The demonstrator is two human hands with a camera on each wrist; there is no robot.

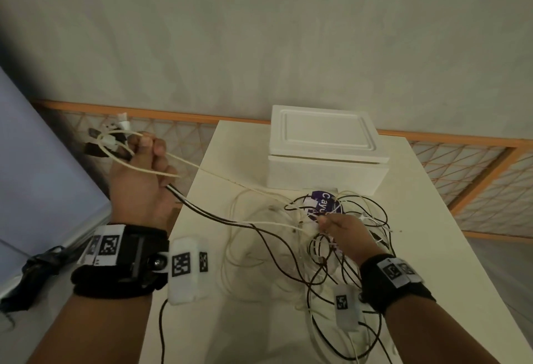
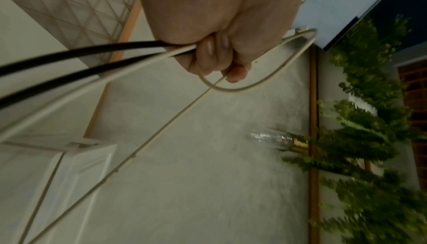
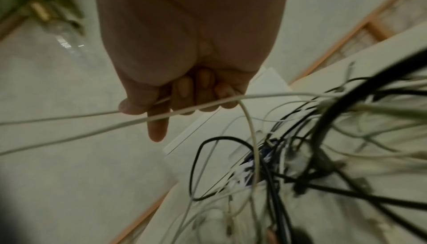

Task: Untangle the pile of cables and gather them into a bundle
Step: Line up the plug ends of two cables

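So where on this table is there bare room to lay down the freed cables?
Bare table lies right of the white box, and a strip along the left edge below the left hand. The cable tangle around the right hand crowds the centre.

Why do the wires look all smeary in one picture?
Right wrist view: the tangled cables are close and streaked with blur, while the right hand looks sharper. Left wrist view: the plant is smeared too. Head view: dim light, edges bent by the wide lens.

- Head camera looked down from above at the table (image 1: pixel 403 219).
- Wrist cameras sat close behind each fist — both caught the box (image 2: pixel 76 165) too.
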